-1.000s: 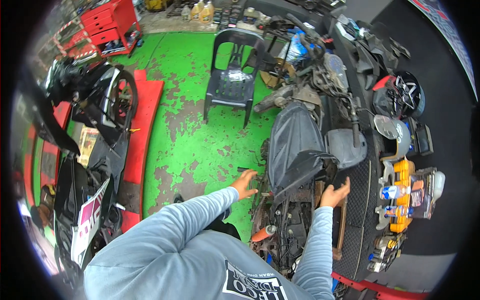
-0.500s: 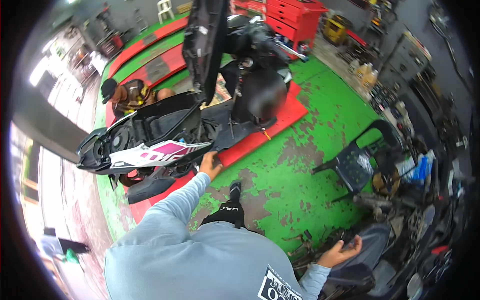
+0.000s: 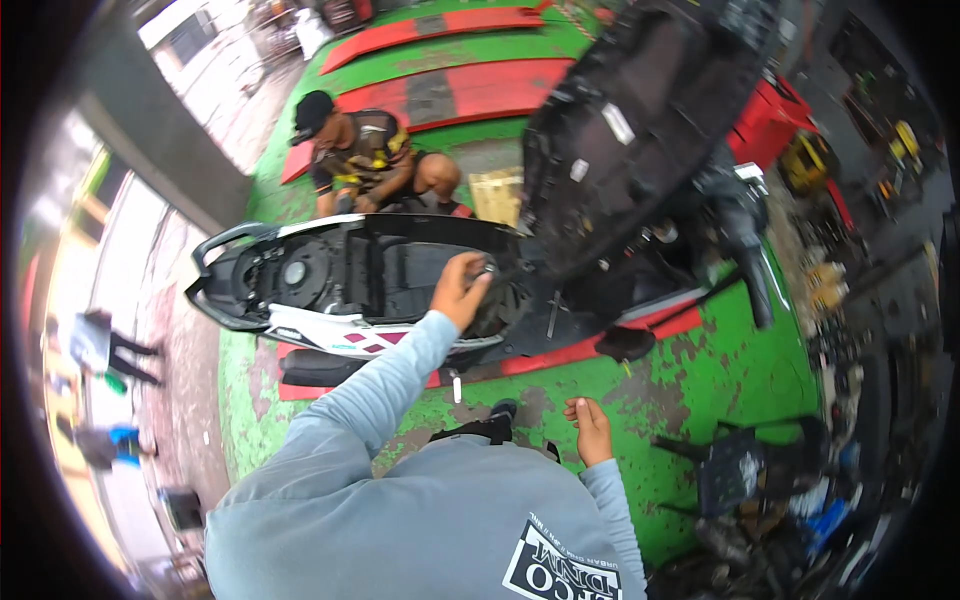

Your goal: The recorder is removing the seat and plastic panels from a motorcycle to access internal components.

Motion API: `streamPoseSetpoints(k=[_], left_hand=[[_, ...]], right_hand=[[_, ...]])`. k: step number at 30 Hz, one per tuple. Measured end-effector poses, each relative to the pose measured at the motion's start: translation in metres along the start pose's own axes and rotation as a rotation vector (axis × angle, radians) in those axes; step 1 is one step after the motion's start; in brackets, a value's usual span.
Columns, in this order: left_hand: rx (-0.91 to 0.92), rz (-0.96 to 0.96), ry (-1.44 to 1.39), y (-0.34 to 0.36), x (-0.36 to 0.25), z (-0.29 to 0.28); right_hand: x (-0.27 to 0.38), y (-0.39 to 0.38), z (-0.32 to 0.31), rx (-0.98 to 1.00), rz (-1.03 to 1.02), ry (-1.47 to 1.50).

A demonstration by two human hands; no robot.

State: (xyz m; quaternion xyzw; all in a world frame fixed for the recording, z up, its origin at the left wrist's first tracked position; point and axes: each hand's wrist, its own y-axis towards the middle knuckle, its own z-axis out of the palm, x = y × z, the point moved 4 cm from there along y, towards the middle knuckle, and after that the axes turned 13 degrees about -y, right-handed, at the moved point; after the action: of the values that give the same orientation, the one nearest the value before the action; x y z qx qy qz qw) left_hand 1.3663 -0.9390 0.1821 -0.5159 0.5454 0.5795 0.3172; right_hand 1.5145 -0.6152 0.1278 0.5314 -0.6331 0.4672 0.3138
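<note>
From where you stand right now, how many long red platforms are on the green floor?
3 in view: the nearest platform under the scooter, the middle platform behind the crouching co-worker, and the farthest platform near the top edge. More may be hidden.

What the left hand (image 3: 460, 290) touches is too small to tell. The raised seat (image 3: 625, 140) runs past the top edge; the scooter (image 3: 400, 265) partly hides a co-worker (image 3: 362, 155)

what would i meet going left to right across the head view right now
Grey pillar → pale round cap of the motorcycle → left hand → right hand → black plastic chair.
</note>
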Motion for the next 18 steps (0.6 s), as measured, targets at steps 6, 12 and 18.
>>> streamPoseSetpoints(k=[6,12,18], left_hand=[[0.146,0.467,-0.057,0.080,-0.181,0.074],[0.122,0.646,0.031,0.095,-0.251,0.171],[0.156,0.497,0.150,0.109,-0.227,0.215]], right_hand=[[-0.003,0.143,0.098,0.555,0.443,0.632],[0.069,0.204,0.185,0.687,0.434,0.775],[0.103,0.240,0.203,0.855,0.343,0.661]])
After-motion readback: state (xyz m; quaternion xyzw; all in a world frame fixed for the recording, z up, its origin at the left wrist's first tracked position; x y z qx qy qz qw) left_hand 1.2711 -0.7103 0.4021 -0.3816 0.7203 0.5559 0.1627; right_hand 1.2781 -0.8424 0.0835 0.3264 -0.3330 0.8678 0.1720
